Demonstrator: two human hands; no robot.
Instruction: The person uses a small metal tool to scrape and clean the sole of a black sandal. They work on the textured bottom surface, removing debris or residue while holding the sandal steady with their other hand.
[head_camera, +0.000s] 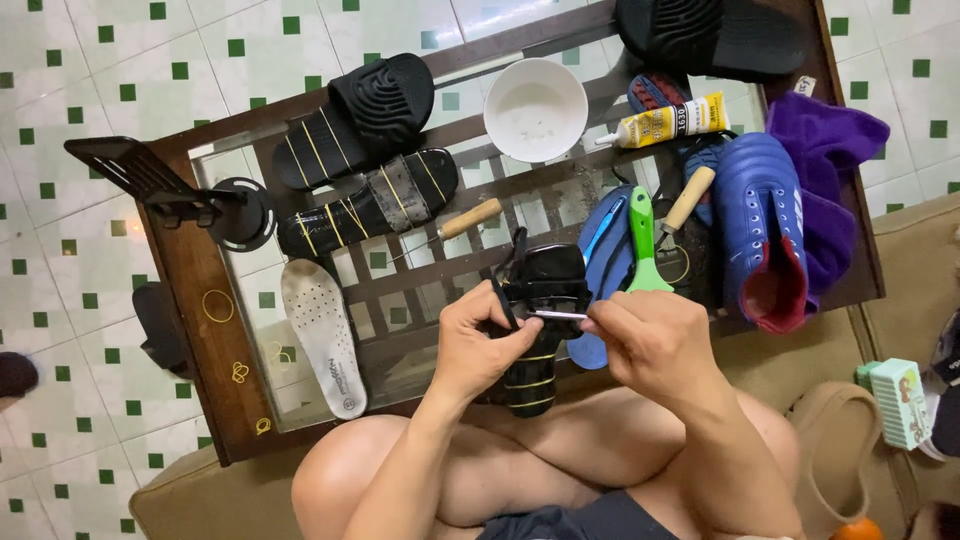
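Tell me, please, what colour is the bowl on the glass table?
The bowl is plain white, seen best in the head view.

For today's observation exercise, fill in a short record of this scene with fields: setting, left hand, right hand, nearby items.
setting: glass-topped wooden table above a tiled floor, person seated
left hand: left hand grips a black sandal bound with yellow bands
right hand: right hand pinches a thin metal tool against the sandal
nearby items: white bowl, glue tube, blue shoe, white insole
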